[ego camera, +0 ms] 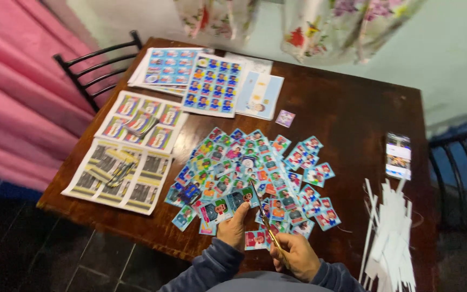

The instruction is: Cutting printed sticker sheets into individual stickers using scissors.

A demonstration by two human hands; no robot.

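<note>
Lower centre of the frame: the right hand (297, 254) is gripping a pair of scissors (266, 219), fingers closed around the handles, blades pointing up the frame over the cards. Just to its left, the left hand (233, 227) is pinching a small picture card (215, 210) between thumb and fingers, its edge lying by the blades.

Beyond the hands, a loose spread of cut picture cards (255, 167) is covering the middle of the worktop (347, 108), many overlapping; one stray card (285, 118) is lying apart above the spread. At the lower right, a heap of white paper strips (390, 238) is piling up, seemingly trimmings. Judging by this, a large share of the cutting appears done.

Remaining work is showing toward the upper left: uncut printed sheets (212, 84) in a fanned stack, a sheet of larger cards (141, 124) carrying a small pile of pieces, and a yellow-and-black sheet (120, 176) with cut strips on top. A phone (398, 156) with a lit screen is lying at the right.

The worktop is dark polished wood. Black metal chairs (90, 67) are standing at the upper left and right edge; a pink curtain (12, 92) is hanging at left, flowered fabric (331, 24) at top against a pale wall, above a dark tiled floor (55, 254).
</note>
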